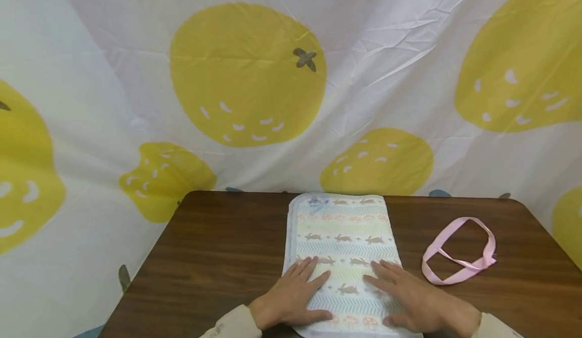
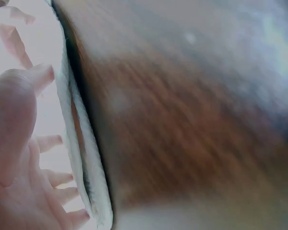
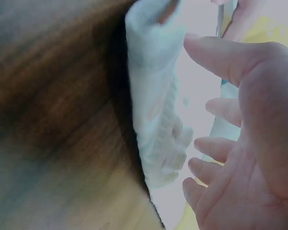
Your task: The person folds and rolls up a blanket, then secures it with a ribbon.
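A folded cloth pad, pale with rows of brown rabbits, orange mushrooms and blue-green zigzags, lies lengthwise on the brown table. On its near left part rests my left hand, fingers spread. My right hand lies opposite, over the near right part, its fingers also spread. Neither hand grips anything. In the left wrist view the pad's layered edge runs beside the left hand. The right wrist view shows a thick, rounded fold near the right hand.
To the right of the pad, a pink ribbon lies in a loose loop on the table. Behind the table's far edge hangs a white curtain printed with large yellow fruit.
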### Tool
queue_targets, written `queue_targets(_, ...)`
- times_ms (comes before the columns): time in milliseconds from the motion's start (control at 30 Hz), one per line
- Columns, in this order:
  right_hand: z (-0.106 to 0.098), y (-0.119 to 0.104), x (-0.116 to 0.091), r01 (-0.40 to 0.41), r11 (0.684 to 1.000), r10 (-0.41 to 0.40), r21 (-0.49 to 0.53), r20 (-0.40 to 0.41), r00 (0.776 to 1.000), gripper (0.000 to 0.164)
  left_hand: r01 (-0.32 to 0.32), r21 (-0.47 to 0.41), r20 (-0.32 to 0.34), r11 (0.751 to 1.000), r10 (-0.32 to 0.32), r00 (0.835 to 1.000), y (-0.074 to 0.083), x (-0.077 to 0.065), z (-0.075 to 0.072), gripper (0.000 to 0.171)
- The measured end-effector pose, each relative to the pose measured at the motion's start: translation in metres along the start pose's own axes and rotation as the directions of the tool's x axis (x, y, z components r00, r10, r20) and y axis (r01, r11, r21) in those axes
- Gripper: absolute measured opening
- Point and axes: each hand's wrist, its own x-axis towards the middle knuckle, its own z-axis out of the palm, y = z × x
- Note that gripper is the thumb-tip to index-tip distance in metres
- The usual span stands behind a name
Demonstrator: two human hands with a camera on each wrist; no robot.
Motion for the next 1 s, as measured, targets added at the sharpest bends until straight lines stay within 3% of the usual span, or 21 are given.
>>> queue_targets(167, 0.002, -0.010, -0.009, 0.032, 0.996, -0.036, -0.078, -0.052, 0.998, 0.070, -0.125, 0.065, 0.002, 0.990, 0.125, 0.992, -0.003, -0.010, -0.003, 0.080)
queue_targets(400, 0.007, -0.012, -0.017, 0.050, 0.998, -0.051, -0.050, -0.021, 0.998, 0.087, -0.276, 0.183, 0.015, 0.943, 0.278, 0.960, -0.008, -0.022, -0.006, 0.088)
queue_targets(533, 0.015, -0.010, -0.017, 0.065, 0.995, -0.067, -0.071, -0.014, 0.998, 0.089, -0.297, 0.198, -0.006, 0.934, 0.304, 0.953, -0.009, -0.024, -0.004, 0.087)
queue_targets(633, 0.019, -0.008, -0.017, 0.112, 0.987, -0.119, -0.117, -0.057, 0.991, 0.088, -0.311, 0.222, -0.036, 0.924, 0.326, 0.945, -0.010, -0.025, -0.004, 0.081)
queue_targets(767, 0.020, -0.007, -0.017, 0.151, 0.978, -0.167, -0.143, -0.104, 0.981, 0.086, -0.337, 0.282, -0.090, 0.898, 0.374, 0.923, -0.011, -0.026, -0.004, 0.071)
queue_targets(1000, 0.016, -0.008, -0.018, 0.145, 0.980, -0.160, -0.135, -0.110, 0.981, 0.087, -0.376, 0.315, -0.146, 0.872, 0.435, 0.888, -0.012, -0.025, -0.004, 0.051)
